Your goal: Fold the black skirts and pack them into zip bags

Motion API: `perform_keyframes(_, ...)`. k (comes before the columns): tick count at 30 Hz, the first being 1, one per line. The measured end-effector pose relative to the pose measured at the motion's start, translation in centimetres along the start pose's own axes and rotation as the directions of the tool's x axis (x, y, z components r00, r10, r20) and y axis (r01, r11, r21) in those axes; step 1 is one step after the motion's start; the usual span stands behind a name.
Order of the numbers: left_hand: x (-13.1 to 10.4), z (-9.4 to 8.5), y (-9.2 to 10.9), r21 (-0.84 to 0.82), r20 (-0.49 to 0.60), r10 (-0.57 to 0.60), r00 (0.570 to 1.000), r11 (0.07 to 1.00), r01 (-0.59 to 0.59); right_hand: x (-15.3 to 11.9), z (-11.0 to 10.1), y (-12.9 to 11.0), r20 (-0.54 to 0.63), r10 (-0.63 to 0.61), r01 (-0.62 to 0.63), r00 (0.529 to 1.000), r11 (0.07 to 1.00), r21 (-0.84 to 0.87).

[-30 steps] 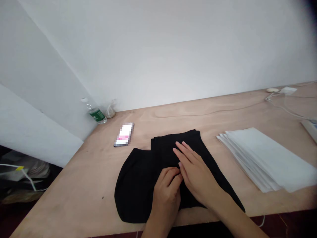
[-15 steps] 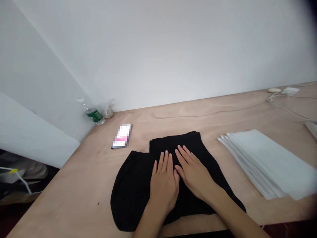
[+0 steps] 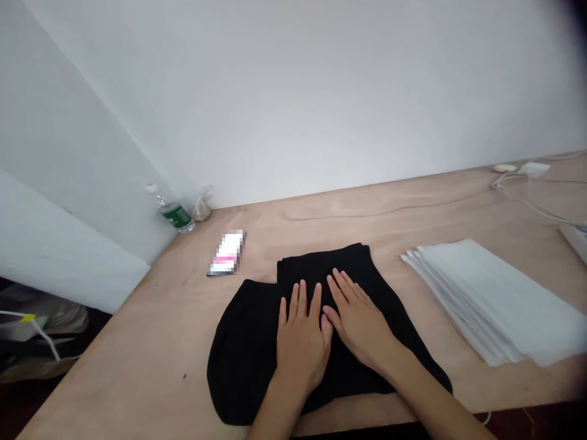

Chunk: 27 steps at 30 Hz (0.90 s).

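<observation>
A folded black cloth (image 3: 243, 354) lies flat near the front edge of the wooden table. My left hand (image 3: 302, 336) rests palm down on its middle, fingers stretched out and somewhat spread. Just to the right, my right hand (image 3: 360, 318) also lies flat on the cloth, its fingers extended and pointing up and to the left. The two thumbs are close together. Neither hand grips anything.
Beyond the cloth to the left lies a phone (image 3: 227, 252). A green-labelled bottle (image 3: 177, 215) and a small plastic bag (image 3: 202, 208) stand by the wall. White sheets (image 3: 499, 293) are stacked at right. Cables (image 3: 518, 183) run along the back right.
The fingers of my left hand have spread a little wider on the cloth. My right hand is nearly where it was. The view has shifted slightly.
</observation>
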<state>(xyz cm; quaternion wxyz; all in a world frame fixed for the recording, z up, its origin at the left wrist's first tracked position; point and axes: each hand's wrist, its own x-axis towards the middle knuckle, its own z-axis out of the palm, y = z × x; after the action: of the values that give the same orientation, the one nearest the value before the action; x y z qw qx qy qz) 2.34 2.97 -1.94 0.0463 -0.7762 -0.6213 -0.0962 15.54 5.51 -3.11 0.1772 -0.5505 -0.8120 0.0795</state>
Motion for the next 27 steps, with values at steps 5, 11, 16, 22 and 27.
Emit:
perform_keyframes(5,-0.3,-0.1,0.0,-0.016,-0.013,0.003,1.000,1.000,-0.003,-0.7,-1.2,-0.1,0.009,0.041,-0.042,0.999,0.999,0.012)
perform_keyframes(11,-0.5,-0.2,0.1,-0.045,-0.053,0.010,0.999,0.999,-0.012,-4.6,-4.3,6.8,-0.214,0.283,-0.318,0.935,0.936,-0.150)
perform_keyframes(16,-0.4,-0.2,0.1,-0.048,-0.051,0.005,0.999,0.999,-0.007,-7.5,-4.4,12.6,-0.267,0.431,-0.501,0.862,0.807,-0.312)
perform_keyframes(22,-0.5,0.0,0.0,-0.073,-0.072,0.009,0.997,0.997,-0.015,-7.4,-4.8,12.7,-0.295,0.447,-0.525,0.844,0.800,-0.290)
perform_keyframes(27,-0.6,-0.9,0.1,-0.167,-0.226,0.019,0.974,0.984,-0.058,-5.9,-6.3,6.8,-0.381,0.223,-0.321,0.897,0.922,-0.216)
